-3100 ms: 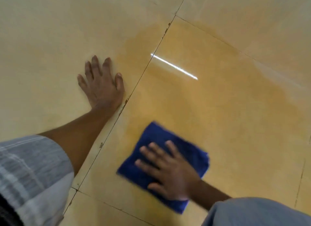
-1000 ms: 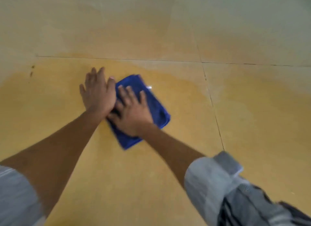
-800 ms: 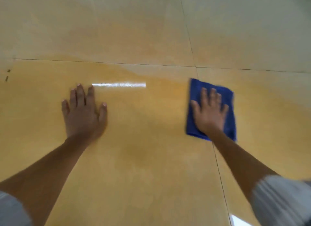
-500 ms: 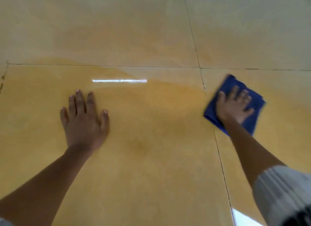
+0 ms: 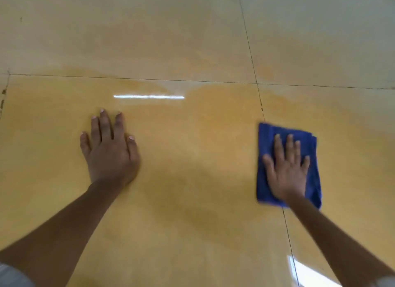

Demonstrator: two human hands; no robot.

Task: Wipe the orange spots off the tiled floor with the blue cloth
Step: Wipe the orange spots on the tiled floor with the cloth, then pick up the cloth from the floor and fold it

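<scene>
The right hand (image 5: 285,169) presses flat, fingers spread, on the blue cloth (image 5: 288,165), which straddles the grout line (image 5: 252,60), long axis running away from the person. The orange stain (image 5: 192,148) spreads left of that line toward the left hand (image 5: 109,150), braced flat and apparently bearing weight.

Bright and soft all over, no dark corners. Thin white streak of glare (image 5: 148,97) on the shiny tiled floor (image 5: 192,41), another white patch of glare (image 5: 307,274) low on the right. Faint grey shadow on the floor between the arms. Fuzzy at the edges of the blue cloth (image 5: 311,175) and around the right hand (image 5: 285,169). Sharper at the left hand (image 5: 110,152). Slightly bent tile lines near the edges.
</scene>
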